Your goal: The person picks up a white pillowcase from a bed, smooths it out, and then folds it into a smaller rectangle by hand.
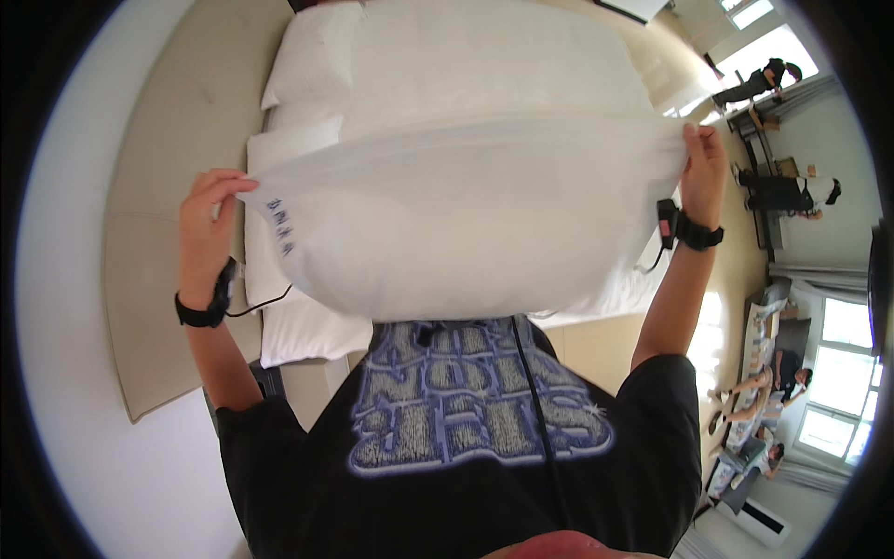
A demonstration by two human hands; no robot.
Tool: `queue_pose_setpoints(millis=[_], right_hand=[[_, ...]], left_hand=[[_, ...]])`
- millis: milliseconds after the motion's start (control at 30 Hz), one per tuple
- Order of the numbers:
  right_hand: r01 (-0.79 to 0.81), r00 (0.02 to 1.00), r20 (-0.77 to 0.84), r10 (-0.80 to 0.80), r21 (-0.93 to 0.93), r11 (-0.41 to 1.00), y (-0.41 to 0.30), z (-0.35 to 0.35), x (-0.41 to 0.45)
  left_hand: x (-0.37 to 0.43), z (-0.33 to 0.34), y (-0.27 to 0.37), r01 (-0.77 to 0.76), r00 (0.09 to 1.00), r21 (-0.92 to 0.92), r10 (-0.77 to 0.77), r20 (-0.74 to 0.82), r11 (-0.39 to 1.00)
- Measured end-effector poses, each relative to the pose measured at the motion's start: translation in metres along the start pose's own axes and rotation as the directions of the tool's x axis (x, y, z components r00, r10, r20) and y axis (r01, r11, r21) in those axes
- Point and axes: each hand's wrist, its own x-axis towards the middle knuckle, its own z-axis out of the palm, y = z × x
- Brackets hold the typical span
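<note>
A white pillow in a thin cloth case (461, 223) is held up before my chest, stretched between my two hands. My left hand (213, 202) pinches one upper corner, beside some dark printed writing on the cloth. The opposite upper corner is gripped between the thumb and fingers of my right hand (702, 164). The pillow's lower part bulges close to my black shirt. Each wrist wears a black strap with a small device and a cable. Behind the pillow lies a bed with white bedding (489, 56).
More white pillows (311, 63) lie on the bed beside a beige padded headboard (167, 175). Several people are at the far right, two of them standing (761, 84) near tables. A sofa (758, 342) stands by the windows (841, 377).
</note>
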Motion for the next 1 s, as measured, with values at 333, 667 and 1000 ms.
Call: queue_pose_setpoints(millis=[333, 667, 1000], right_hand=[[0.108, 0.971, -0.196, -0.137, -0.151, 0.983, 0.019, 0.089, -0.049], [0.136, 0.924, 0.375, -0.069, -0.153, 0.979, 0.061, 0.205, -0.195], [0.204, 0.9, 0.417, -0.128, -0.144, 0.968, 0.057, 0.199, -0.214]], left_hand=[[-0.034, 0.11, -0.002, 0.341, 0.933, -0.586, -0.185, 0.31, 0.735], [-0.053, 0.211, 0.081, 0.636, 0.766, -0.765, -0.203, 0.61, 0.099], [-0.064, 0.202, 0.082, 0.728, 0.678, -0.685, -0.178, 0.713, 0.028]])
